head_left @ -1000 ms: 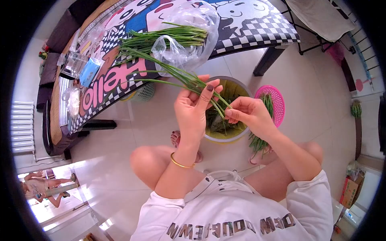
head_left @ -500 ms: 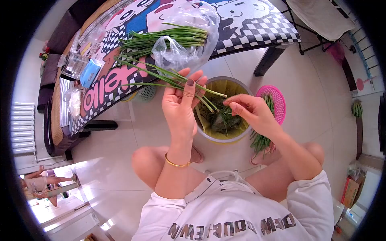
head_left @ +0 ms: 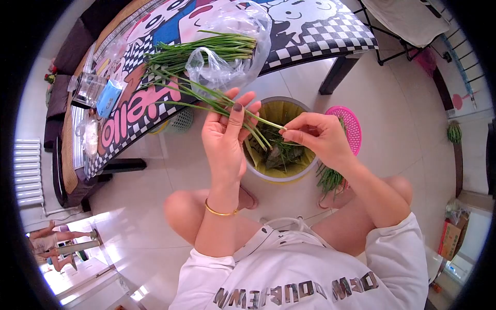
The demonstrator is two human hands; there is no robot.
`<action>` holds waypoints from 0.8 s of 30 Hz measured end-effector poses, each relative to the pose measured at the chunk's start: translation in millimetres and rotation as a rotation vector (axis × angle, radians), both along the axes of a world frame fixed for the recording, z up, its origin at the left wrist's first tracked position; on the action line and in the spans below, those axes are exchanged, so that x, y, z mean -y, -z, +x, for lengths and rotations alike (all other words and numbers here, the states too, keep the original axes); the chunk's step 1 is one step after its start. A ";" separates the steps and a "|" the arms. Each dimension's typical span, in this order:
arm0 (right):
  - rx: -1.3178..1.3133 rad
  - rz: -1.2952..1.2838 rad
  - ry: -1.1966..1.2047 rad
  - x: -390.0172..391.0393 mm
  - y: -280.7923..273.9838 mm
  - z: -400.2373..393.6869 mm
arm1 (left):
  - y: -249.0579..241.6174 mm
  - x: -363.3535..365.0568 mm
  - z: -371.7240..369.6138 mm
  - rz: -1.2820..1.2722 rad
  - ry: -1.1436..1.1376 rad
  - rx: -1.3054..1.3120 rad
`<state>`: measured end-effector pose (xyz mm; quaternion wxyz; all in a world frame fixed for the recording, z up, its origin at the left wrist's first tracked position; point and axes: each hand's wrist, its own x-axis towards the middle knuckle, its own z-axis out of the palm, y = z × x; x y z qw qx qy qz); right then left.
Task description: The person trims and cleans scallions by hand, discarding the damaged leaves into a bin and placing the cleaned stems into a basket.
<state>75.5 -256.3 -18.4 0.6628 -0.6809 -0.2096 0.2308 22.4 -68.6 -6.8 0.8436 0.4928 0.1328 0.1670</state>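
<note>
Several long green stalks (head_left: 194,94) lie across my left hand (head_left: 227,126), pinned between its thumb and fingers. Their pale cut ends point right, over a bin (head_left: 306,171) with a yellow liner and green scraps inside. My right hand (head_left: 316,135) pinches the tip of one stalk, thumb against forefinger. On the table, a larger bunch of the same stalks (head_left: 222,47) lies partly in a clear plastic bag (head_left: 258,26). Beside the bin, partly behind my right hand, a pink basket (head_left: 352,126) stands on the floor with more stalks (head_left: 329,178) by it.
The patterned table (head_left: 330,39) spans the upper left, its black leg (head_left: 338,75) behind the bin. A blue packet (head_left: 109,98) and a clear container (head_left: 90,89) sit on its left part. A green basket (head_left: 181,120) is under the table. A folding chair (head_left: 408,23) stands upper right.
My right hand has moved to the end of one stalk and closed on it. The whole view has shifted slightly, with the table and bin now further left.
</note>
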 end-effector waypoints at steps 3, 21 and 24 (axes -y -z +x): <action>0.041 0.019 0.021 1.8 -0.6 0.8 | -1.4 -2.9 0.3 0.016 -0.031 0.006; -0.026 0.075 -0.023 -2.8 -6.8 0.4 | -5.8 2.4 -1.6 0.007 0.015 0.007; -0.002 0.021 -0.014 -0.6 -5.2 1.8 | -5.8 3.6 -2.3 0.040 0.035 0.012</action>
